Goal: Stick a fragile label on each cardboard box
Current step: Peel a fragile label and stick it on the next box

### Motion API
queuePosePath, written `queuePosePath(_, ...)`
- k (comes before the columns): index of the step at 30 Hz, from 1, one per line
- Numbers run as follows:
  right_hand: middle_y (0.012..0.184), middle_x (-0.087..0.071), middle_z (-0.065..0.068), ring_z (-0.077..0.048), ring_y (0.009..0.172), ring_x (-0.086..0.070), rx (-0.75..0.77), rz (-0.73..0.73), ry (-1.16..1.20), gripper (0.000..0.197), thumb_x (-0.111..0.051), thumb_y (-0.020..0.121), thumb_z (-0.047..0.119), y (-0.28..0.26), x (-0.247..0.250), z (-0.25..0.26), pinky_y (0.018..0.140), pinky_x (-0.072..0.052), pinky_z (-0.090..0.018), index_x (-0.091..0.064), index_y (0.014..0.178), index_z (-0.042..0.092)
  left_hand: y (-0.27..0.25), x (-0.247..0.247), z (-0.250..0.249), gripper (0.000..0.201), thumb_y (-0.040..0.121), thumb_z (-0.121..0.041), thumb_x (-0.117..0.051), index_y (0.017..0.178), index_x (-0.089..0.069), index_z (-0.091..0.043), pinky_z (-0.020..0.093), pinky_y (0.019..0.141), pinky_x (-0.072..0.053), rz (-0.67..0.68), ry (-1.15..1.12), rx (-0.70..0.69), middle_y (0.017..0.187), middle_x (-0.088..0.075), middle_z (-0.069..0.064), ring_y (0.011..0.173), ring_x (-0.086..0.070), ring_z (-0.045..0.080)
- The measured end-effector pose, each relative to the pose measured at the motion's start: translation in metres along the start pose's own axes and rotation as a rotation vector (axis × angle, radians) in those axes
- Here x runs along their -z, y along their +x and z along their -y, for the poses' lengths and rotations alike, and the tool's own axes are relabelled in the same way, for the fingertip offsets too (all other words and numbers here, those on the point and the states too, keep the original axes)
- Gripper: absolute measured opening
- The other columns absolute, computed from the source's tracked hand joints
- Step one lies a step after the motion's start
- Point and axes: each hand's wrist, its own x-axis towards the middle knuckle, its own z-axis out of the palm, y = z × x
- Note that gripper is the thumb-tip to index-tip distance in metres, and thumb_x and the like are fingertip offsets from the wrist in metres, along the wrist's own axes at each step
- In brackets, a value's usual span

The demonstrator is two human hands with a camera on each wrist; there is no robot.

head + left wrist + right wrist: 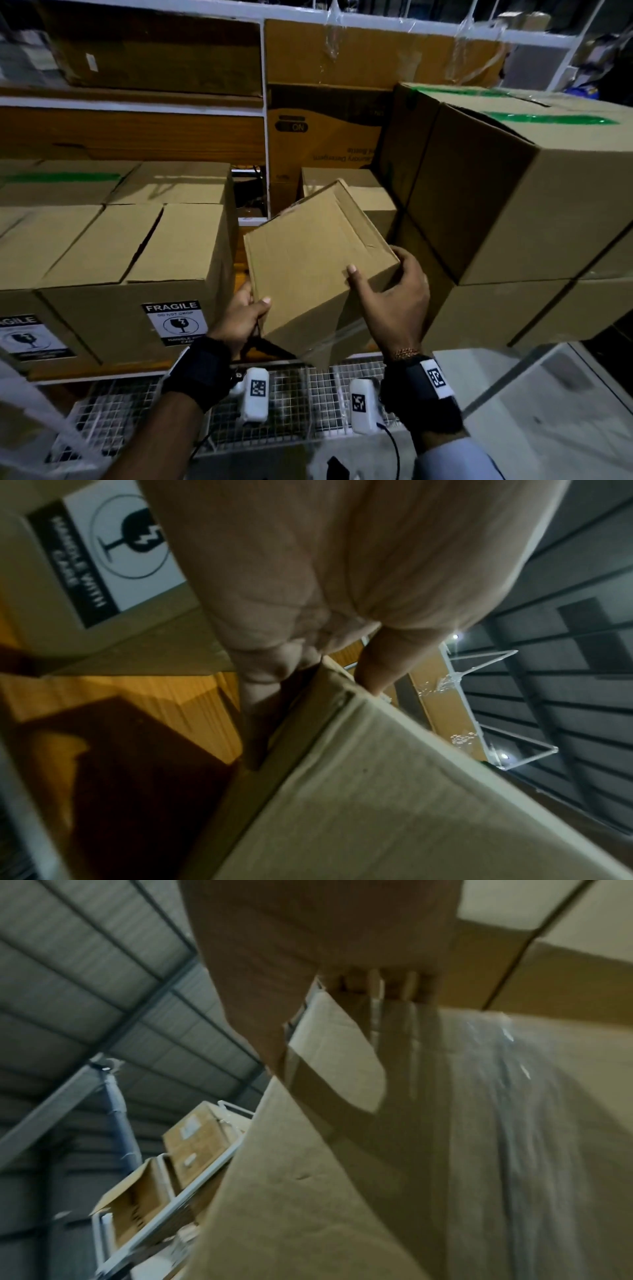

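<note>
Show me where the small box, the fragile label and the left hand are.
Small box (308,250), head view, middle of its top face.
Fragile label (174,323), head view, its glass symbol.
Left hand (239,317), head view, its back.

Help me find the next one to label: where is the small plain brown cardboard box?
In the head view it is centre frame, tilted, the small plain brown cardboard box held between the left hand and right hand before the shelf.

Light: dim overall, falling from above onto the plain brown cardboard box tops (178,186).
Shadows: pooling dark on the orange wooden shelf board (143,764).
Blur: smearing both wrist views.
Edges: bowing outward, darkening.
</note>
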Motion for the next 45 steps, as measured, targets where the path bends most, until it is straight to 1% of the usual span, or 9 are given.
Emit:
queuePosePath(7, 0.138, -0.057, 0.016, -0.014, 0.128, -0.043, 0.384, 0.318, -0.168, 0.06, -0.076, 0.084, 0.059, -0.019, -0.017, 0.012, 0.104, -0.044, -0.041, -0.063, 0.137, 0.035, -0.001, -0.015, 0.021, 0.049, 0.101, -0.045, -0.053, 0.141, -0.055, -0.016, 0.035, 0.104, -0.05, 0.08, 0.147, 0.083, 0.135, -0.064, 0.0, 0.124, -0.06, 0.02)
queuePosePath(11, 0.141, -0.06, 0.015, -0.018, 0.135, -0.042, 0.454, 0.49, -0.178, 0.036, -0.072, 0.093, 0.04, -0.039, -0.039, -0.012, 0.109, -0.041, -0.05, -0.071, 0.128, 0.035, -0.006, -0.013, 0.004, 0.055, 0.102, -0.062, -0.031, 0.122, -0.068, -0.026, 0.035, 0.082, -0.057, 0.019, 0.034, 0.078, 0.108, -0.074, -0.003, 0.102, -0.068, 0.019)
queuePosePath(16, 0.148, -0.054, 0.006, -0.016, 0.145, -0.037, 0.43, 0.383, -0.062, 0.041, -0.073, 0.095, 0.028, -0.038, -0.035, -0.017, 0.117, -0.04, -0.043, -0.066, 0.134, 0.023, -0.005, -0.009, -0.015, 0.064, 0.101, -0.064, -0.036, 0.153, -0.043, -0.029, 0.036, 0.083, -0.056, 0.001, 0.052, -0.016, 0.139, -0.06, 0.0, 0.109, -0.061, 0.011)
queuePosePath(19, 0.157, -0.045, 0.002, -0.019, 0.152, -0.027, 0.37, 0.206, -0.087, 0.048, -0.067, 0.098, 0.033, -0.03, -0.025, -0.011, 0.121, -0.034, -0.042, -0.056, 0.144, 0.022, -0.005, -0.019, -0.016, 0.087, 0.099, -0.051, -0.059, 0.164, -0.004, -0.036, 0.039, 0.109, -0.047, -0.044, 0.253, -0.178, 0.169, -0.021, 0.001, 0.139, -0.044, 0.017)
queuePosePath(21, 0.167, -0.03, -0.001, -0.023, 0.158, -0.013, 0.308, 0.172, -0.238, 0.062, -0.057, 0.101, 0.046, -0.02, -0.023, -0.015, 0.125, -0.024, -0.046, -0.04, 0.156, 0.021, -0.002, -0.028, -0.014, 0.099, 0.097, -0.049, -0.063, 0.163, 0.01, -0.036, 0.036, 0.123, -0.018, -0.159, 0.525, -0.339, 0.167, 0.029, -0.005, 0.156, -0.001, 0.017)
queuePosePath(23, 0.173, -0.015, -0.005, -0.026, 0.16, -0.002, 0.279, 0.225, -0.417, 0.075, -0.04, 0.103, 0.061, -0.012, -0.024, -0.026, 0.128, -0.013, -0.048, -0.024, 0.164, 0.019, 0.0, -0.035, -0.014, 0.097, 0.099, -0.048, -0.059, 0.163, 0.01, -0.028, 0.027, 0.119, 0.008, -0.259, 0.77, -0.502, 0.159, 0.045, -0.003, 0.153, 0.025, 0.018)
queuePosePath(29, 0.168, -0.031, -0.009, -0.032, 0.155, -0.023, 0.337, 0.386, -0.695, 0.081, -0.008, 0.102, 0.07, -0.004, -0.022, -0.036, 0.124, -0.023, -0.052, -0.038, 0.159, 0.022, 0.017, -0.039, -0.006, 0.061, 0.109, -0.041, -0.039, 0.161, -0.028, -0.011, 0.04, 0.129, -0.012, -0.079, 0.929, -0.526, 0.171, -0.015, -0.001, 0.158, 0.002, 0.019)
queuePosePath(40, 0.169, -0.027, -0.009, -0.033, 0.156, -0.017, 0.325, 0.436, -0.634, 0.081, -0.015, 0.1, 0.072, -0.002, -0.018, -0.03, 0.125, -0.018, -0.053, -0.034, 0.159, 0.02, 0.009, -0.031, -0.016, 0.057, 0.108, -0.049, -0.039, 0.16, -0.031, -0.029, 0.042, 0.124, -0.027, -0.003, 0.664, -0.428, 0.171, -0.009, -0.012, 0.156, -0.007, 0.008)
queuePosePath(45, 0.16, -0.04, -0.001, -0.023, 0.153, -0.023, 0.355, 0.399, -0.38, 0.074, -0.036, 0.098, 0.072, -0.016, -0.016, 0.001, 0.124, -0.021, -0.052, -0.043, 0.153, 0.024, -0.034, -0.004, -0.045, 0.045, 0.104, -0.048, -0.049, 0.148, -0.048, -0.04, 0.034, 0.106, -0.045, -0.252, 0.431, -0.498, 0.164, -0.027, -0.021, 0.144, -0.036, 0.003)
